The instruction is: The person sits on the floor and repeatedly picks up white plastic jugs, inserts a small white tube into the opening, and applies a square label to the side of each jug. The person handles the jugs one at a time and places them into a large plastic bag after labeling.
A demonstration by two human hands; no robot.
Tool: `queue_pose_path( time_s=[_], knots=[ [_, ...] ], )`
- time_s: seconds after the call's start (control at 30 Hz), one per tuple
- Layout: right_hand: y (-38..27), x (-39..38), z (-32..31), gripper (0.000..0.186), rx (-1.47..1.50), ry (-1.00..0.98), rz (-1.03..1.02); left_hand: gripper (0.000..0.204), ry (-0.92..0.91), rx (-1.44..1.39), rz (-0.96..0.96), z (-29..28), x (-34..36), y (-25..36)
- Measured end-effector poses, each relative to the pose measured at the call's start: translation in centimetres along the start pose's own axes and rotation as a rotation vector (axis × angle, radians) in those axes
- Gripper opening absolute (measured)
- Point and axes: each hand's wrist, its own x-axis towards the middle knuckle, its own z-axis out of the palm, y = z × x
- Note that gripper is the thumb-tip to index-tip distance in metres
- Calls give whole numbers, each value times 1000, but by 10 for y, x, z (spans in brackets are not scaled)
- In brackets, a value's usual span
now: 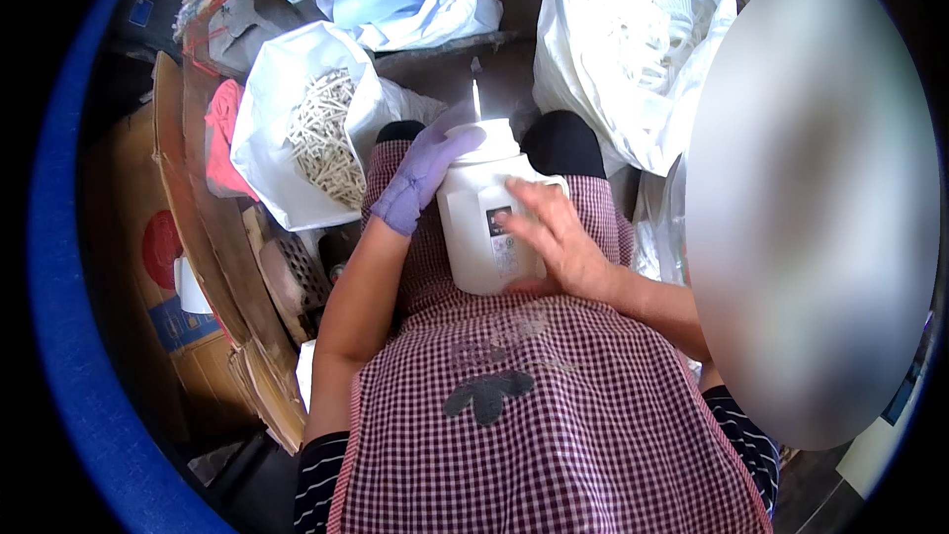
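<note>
A white plastic bottle [473, 237] with a label on its front stands upright against my apron, between my thighs. My left hand [423, 166], in a purple glove, is closed about the bottle's white cap [491, 138] and neck from the left. Rising beyond the cap is a thin pale nozzle tip [475, 94]; the glove partly hides its base. My bare right hand [568, 245] lies along the bottle's right side, its fingers stretched out and spread over the front near the label. A handle shows at the upper right of the bottle.
Left of my knees, a white bag [282, 158] holds many small pale sticks. Another white bag [583, 69] with white ring-like pieces stands at the far right. Cardboard [193, 237] leans at the left, near a pink cloth [223, 138]. A blurred patch covers the right side.
</note>
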Motion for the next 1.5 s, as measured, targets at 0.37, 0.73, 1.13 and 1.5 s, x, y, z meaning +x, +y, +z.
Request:
queue_pose_path(
  time_s=[0.37, 0.73, 1.13, 1.5],
  knots=[
    [-16, 105, -56, 34, 23, 132, -305, 130, -450, 409, 437, -29, -29, 100],
    [-43, 78, -20, 29, 81, 171, -506, 147, -552, 343, 202, -7, -86, 81],
    [11, 162, -42, 26, -230, 315, -585, 87, 594, 893, 485, -54, -133, 131],
    [320, 115, -165, 18, -858, 183, 682, 115, 709, 962, 705, -64, -98, 135]
  ],
)
